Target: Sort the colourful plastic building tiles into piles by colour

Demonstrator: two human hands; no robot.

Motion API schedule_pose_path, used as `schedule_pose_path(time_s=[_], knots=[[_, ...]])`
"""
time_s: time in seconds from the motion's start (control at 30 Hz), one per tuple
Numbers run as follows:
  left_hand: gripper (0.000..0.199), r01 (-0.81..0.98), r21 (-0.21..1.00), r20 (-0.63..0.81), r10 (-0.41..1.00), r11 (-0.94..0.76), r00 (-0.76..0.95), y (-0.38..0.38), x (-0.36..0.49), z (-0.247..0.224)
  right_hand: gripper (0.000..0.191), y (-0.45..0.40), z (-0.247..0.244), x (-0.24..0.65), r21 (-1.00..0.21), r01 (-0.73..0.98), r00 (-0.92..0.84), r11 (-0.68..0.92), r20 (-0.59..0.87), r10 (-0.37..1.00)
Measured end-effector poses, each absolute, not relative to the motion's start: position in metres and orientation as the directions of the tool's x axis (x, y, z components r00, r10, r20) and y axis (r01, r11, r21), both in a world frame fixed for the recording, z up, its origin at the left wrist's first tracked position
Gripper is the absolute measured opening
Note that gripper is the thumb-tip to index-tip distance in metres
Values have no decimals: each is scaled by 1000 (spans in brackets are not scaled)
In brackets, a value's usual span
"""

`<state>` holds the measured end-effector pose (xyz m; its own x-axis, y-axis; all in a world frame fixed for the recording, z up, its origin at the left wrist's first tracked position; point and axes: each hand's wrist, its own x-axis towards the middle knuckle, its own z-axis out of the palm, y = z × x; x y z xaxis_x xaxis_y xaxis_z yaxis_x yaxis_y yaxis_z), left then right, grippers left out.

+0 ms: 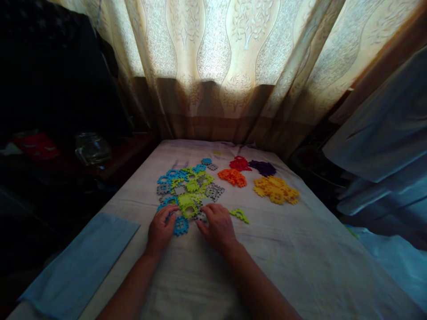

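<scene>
Pieces (192, 186) heaped, your left hand (162, 229) and right hand (218, 226) at the near edge, each grip's hold too unclear to tell.

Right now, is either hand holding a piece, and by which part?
Cannot be told: the left hand is at the blue pieces, the right hand at the grey pieces; any grip is hidden.

Place: looks like a room at home
Curtain (213, 104): long, with trees (248, 20) on it, light coming through
Sheet (287, 258): pale, with bright toy-like bits (184, 200) on top
</scene>
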<state>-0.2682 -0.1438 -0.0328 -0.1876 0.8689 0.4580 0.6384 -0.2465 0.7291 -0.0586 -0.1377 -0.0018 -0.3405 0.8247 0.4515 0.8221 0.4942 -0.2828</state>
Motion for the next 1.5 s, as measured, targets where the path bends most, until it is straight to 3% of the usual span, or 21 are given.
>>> schedule_pose_path(time_s=[0.17,0.33,0.43,0.57,0.67,0.8,0.9,1.0,1.27,1.5], knots=[[26,598,765,449,865,-241,-226,-143,-268,-35,35,-129,-8,-89,-298,797,-393,526,406,825],[26,592,774,435,868,-224,-241,-143,-267,-36,11,-126,-20,-92,-286,782,-415,554,423,805],[26,591,777,434,865,-220,-249,-143,-267,-35,8,-127,-22,-94,-295,746,-419,598,490,764],[27,581,790,407,876,-196,-258,-145,-267,-33,18,-124,-6,-82,-430,677,-276,597,604,747],[28,591,783,400,884,-192,-242,-145,-269,-32,29,-112,14,-47,-604,645,-79,468,557,827],[28,608,767,407,889,-206,-212,-144,-272,-34,29,-92,29,26,-741,668,125,71,206,971],[29,627,755,400,892,-191,-210,-144,-273,-36,27,-85,25,68,-706,696,139,-130,-45,989],[31,639,745,400,894,-189,-202,-143,-274,-37,27,-82,15,81,-648,744,108,-164,-125,986],[29,660,720,428,885,-213,-182,-142,-275,-37,29,-79,4,69,-546,830,68,-118,-111,992],[27,652,722,458,867,-233,-197,-142,-272,-38,26,-81,9,62,-422,893,169,-154,-2,986]])
